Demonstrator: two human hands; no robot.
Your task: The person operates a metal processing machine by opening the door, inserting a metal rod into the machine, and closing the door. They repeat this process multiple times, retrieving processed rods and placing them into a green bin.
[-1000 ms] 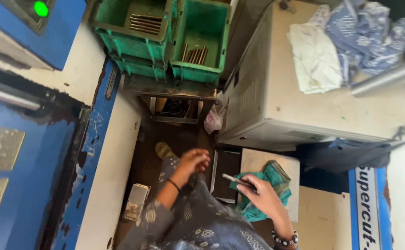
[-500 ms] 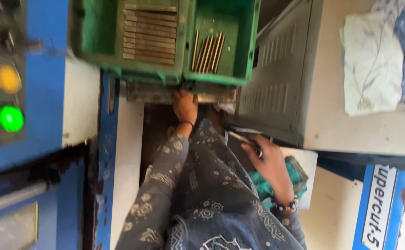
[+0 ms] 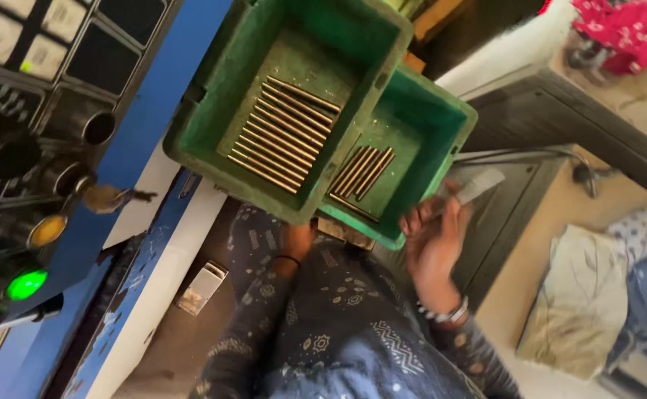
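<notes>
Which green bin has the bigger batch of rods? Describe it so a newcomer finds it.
Start at the blue control panel. Two green bins sit beside it; take the nearer green bin, which overlaps its neighbour. It holds a long neat row of brass rods, not a handful.

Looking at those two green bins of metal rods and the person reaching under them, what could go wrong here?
The left hand reaches under the big green plastic crate of brass-coloured rods; a bump from below might scatter the neat row. The right hand, holding a pale flat strip, sits against the smaller green crate with few rods, and could nudge it. The patterned sleeve might catch a crate edge.
</notes>
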